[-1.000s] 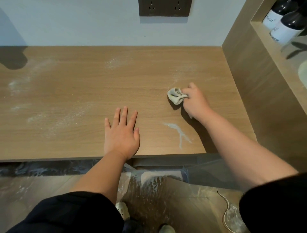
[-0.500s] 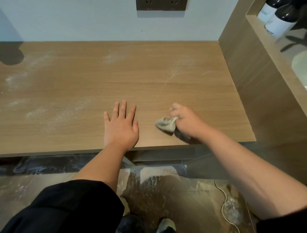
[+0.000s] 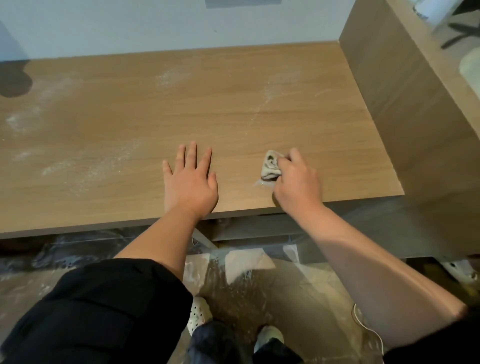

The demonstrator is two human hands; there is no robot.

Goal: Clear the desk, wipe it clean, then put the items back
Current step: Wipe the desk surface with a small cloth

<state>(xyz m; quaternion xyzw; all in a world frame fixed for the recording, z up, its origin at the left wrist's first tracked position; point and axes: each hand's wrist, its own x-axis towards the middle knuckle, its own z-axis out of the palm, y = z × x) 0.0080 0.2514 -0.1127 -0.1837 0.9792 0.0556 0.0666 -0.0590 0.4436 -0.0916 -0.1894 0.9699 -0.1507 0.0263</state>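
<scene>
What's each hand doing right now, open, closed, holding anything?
Left hand: open, fingers straight, palm flat on the desk.
Right hand: closed around the crumpled cloth, holding it against the desk near the front edge.

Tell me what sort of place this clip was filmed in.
Likely an indoor room freshly fitted out or under renovation: a built-in wooden desk dusted with white powder, dusty plastic sheeting underfoot, and a wall socket above.
</scene>
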